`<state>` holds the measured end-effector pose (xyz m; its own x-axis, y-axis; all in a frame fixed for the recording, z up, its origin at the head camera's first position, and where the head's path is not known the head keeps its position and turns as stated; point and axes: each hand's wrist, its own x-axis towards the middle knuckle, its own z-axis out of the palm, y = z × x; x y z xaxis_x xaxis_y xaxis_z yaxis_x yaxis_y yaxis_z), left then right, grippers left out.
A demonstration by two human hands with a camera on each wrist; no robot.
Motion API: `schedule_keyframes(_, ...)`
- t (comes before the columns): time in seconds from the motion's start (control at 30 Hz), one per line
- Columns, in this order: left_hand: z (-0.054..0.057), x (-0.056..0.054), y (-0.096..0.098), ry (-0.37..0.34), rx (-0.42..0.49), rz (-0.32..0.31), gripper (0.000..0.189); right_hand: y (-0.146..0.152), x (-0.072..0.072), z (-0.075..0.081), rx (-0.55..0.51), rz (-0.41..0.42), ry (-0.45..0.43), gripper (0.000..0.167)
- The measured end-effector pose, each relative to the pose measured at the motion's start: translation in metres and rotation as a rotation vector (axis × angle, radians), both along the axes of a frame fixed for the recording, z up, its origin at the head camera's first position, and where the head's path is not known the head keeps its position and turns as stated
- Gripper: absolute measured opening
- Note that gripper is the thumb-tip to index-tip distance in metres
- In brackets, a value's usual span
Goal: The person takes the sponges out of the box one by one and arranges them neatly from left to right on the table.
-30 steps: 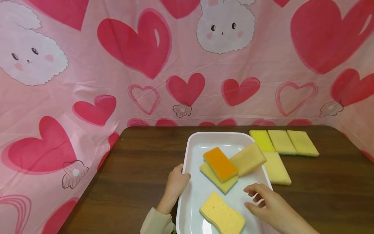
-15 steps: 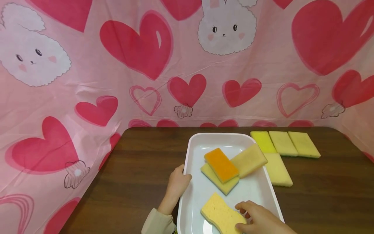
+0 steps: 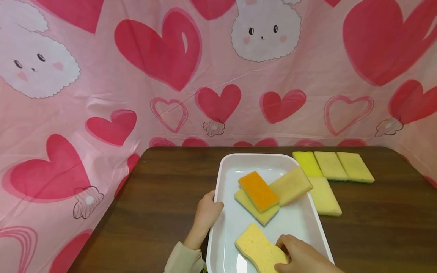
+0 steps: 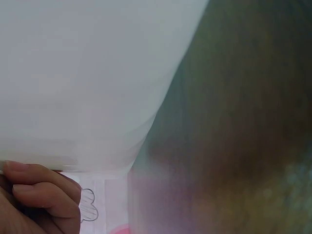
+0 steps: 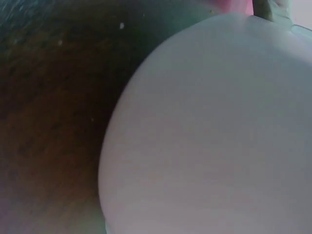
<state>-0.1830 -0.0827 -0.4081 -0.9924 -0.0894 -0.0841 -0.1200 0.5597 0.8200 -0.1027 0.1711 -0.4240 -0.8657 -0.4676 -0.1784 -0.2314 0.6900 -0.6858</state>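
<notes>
Left hand (image 3: 207,210) grips left rim of white plastic rounded-corner tray (image 3: 223,237), lower centre of head view. Right hand (image 3: 302,256), bottom edge right of centre, pinches right end of yellow speckled waisted sponge (image 3: 256,244), inside tray. Above it in frame: orange rectangular sponge (image 3: 258,191) overlapping pale-yellow rectangular sponge (image 3: 267,218).

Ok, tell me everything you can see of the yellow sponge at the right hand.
The yellow sponge is pale, its top pitted with small holes, its lower left side curving inward. It looks soft and porous. It lies aslant, broad face up, in the near part of the white tray, partly cut off by the frame. The right hand pinches its right end. Bare tray parts it from the pile with the orange sponge on top.
</notes>
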Motion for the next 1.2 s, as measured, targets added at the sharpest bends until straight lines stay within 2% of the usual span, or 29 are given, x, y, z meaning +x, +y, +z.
schedule_keyframes(0.33,0.003,0.001,0.000,0.025,-0.002,-0.002,0.032,0.001,0.002,0.000,-0.073,0.004,-0.026,0.031)
schedule_keyframes(0.53,0.004,0.002,0.000,0.005,0.007,-0.003,0.031,0.002,0.003,0.005,-0.057,-0.013,-0.009,0.035)
schedule_keyframes(0.83,0.002,0.000,0.001,-0.003,-0.002,-0.004,0.033,0.004,0.006,0.012,-0.100,-0.045,0.002,0.023)
schedule_keyframes(1.07,0.001,0.000,0.000,-0.004,-0.001,-0.001,0.031,0.015,0.004,0.018,-0.226,-0.026,0.039,0.017)
schedule_keyframes(1.2,0.001,0.000,0.001,-0.003,0.003,0.000,0.032,0.021,0.003,0.026,-0.270,-0.085,0.001,0.014)
